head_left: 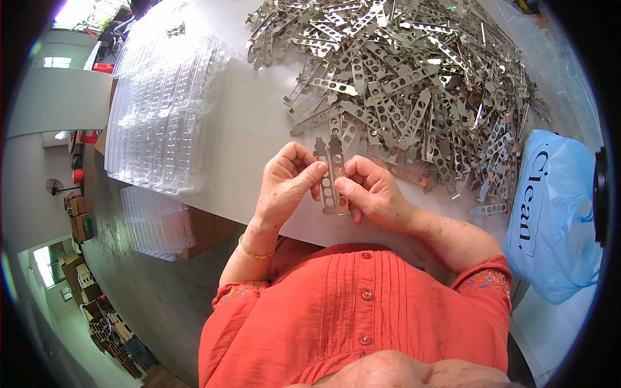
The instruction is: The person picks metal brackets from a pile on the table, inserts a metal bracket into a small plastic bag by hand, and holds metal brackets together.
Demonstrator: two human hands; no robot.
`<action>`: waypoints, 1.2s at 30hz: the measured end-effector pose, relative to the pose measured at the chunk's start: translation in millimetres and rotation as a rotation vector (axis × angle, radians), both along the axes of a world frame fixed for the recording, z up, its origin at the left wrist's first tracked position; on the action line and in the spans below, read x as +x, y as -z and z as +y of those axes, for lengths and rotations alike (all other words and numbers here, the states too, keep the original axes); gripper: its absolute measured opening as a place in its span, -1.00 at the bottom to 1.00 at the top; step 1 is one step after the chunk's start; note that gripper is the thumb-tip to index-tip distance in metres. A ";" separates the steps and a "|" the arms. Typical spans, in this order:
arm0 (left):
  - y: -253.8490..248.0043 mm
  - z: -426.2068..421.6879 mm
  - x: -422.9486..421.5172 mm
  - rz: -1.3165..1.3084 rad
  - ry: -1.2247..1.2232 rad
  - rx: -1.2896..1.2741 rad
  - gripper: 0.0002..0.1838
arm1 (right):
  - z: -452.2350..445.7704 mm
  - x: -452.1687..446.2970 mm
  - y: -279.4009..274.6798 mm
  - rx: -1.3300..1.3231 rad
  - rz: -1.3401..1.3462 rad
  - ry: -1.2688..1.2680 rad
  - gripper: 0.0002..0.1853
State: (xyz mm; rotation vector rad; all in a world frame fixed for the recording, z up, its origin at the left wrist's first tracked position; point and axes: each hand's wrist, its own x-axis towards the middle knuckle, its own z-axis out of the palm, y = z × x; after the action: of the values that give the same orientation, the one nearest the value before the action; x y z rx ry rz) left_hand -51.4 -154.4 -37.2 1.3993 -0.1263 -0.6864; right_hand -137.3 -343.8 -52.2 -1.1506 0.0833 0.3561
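My left hand [289,183] and my right hand [380,197] are close together above the table's front edge. Between them stand two flat metal slot brackets [328,184], side by side, with rows of round holes and notched upper ends. Thumb and fingers of my left hand pinch the left bracket along its edge. My right hand grips the right one, its thumb over the metal near the middle. Whether the brackets touch each other I cannot tell. Just beyond my fingers lies a large loose heap of similar brackets [394,107].
Stacked clear plastic trays [165,123] stand at the table's left, with more trays [157,223] lower down beside a brown box [210,233]. A blue plastic bag [553,220] lies at the right. The white tabletop [249,129] shows between trays and heap.
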 end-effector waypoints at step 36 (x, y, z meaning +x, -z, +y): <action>-11.5 -12.1 -8.6 -0.085 0.039 0.011 -0.81 | 8.6 -2.9 3.9 -0.076 -0.098 0.023 -0.81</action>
State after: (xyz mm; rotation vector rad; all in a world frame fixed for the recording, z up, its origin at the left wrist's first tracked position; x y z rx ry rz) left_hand -60.0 -166.5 -25.7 1.4397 -0.2175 -0.6608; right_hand -140.2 -335.3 -56.2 -1.2398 0.0249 0.2774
